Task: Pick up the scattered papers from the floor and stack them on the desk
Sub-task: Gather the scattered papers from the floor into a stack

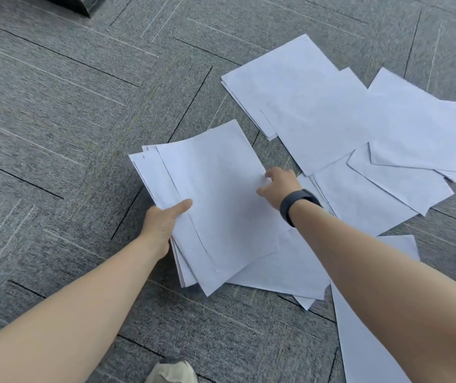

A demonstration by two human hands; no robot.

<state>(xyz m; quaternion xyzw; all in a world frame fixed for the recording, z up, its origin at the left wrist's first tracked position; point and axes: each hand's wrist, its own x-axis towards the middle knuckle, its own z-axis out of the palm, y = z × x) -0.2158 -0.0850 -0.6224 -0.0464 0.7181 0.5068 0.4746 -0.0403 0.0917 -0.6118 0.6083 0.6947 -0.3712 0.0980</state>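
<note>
Papers [215,194] in sheaf, left hand [163,222] grip closed on left edge, thumb on top; right hand [279,186] pinches right edge. Loose sheets [318,106] on carpet [55,120].

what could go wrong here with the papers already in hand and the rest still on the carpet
The bundle of sheets in the left hand is fanned and uneven, so sheets may slip out. The right hand pinches only its top sheet's edge, which could crease. Loose papers overlap on the carpet, so some may be missed.

No readable text, papers [318,106] blank (white sides up), wristband [296,203] unmarked
</note>
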